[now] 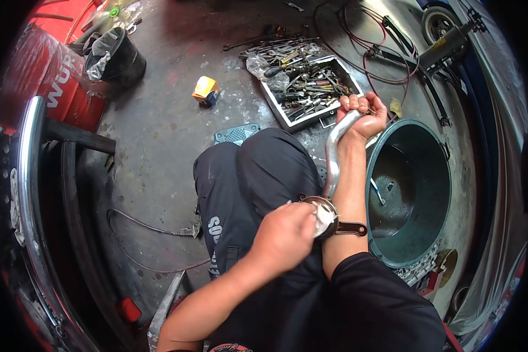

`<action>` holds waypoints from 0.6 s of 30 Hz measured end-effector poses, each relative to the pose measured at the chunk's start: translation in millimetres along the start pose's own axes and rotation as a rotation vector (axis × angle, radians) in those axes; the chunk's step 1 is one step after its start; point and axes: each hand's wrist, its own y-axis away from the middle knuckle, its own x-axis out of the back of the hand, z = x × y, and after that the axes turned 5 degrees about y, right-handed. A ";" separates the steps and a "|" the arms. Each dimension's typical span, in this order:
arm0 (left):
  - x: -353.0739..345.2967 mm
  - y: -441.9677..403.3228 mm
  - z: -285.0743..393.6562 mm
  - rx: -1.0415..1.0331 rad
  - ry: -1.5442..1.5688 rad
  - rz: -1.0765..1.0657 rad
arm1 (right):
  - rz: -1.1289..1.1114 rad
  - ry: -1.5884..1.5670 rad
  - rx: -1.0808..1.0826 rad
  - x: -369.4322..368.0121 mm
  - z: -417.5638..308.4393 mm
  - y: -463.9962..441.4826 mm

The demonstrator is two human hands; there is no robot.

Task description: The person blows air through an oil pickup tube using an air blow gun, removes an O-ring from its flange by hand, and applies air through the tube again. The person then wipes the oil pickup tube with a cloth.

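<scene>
A bent, silvery metal pipe point(332, 154) runs from my right hand down to a round, cup-like end point(328, 229) with a flat bracket point(351, 228) at its side. My right hand point(365, 114) is closed around the pipe's upper end, palm up. The pipe lies along the inside of my right forearm. My left hand point(286, 237) pinches a crumpled white rag point(324, 218) against the opening of the round end. Part of that opening is hidden by the rag and fingers.
Ahead, a white-rimmed tray point(280, 112) holds many wrenches and other tools. A large green tub point(439, 193) with murky liquid stands at right. A yellow box point(206, 90), black bucket point(118, 60) and metal frame point(70, 141) are to the left. A hose point(152, 226) crosses the floor.
</scene>
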 end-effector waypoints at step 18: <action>-22.7 5.2 -42.1 -0.388 -0.145 0.327 | 0.085 0.031 0.072 19.5 -19.3 -3.4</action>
